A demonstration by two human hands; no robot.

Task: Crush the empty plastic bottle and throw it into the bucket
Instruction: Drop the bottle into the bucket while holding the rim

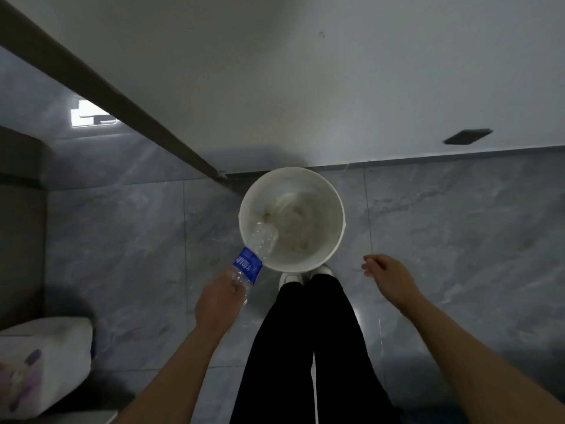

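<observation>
A clear plastic bottle with a blue label is gripped at its lower end by my left hand. It slants up and to the right, and its far end reaches over the near-left rim of the white bucket. The bucket stands on the grey tiled floor against the wall, with some pale debris on its bottom. My right hand hovers to the right of the bucket, fingers loosely apart and holding nothing.
My legs in black trousers and white shoes stand just in front of the bucket. A white box sits at the lower left beside a dark cabinet. A white wall rises behind the bucket, with a dark beam running diagonally at the left.
</observation>
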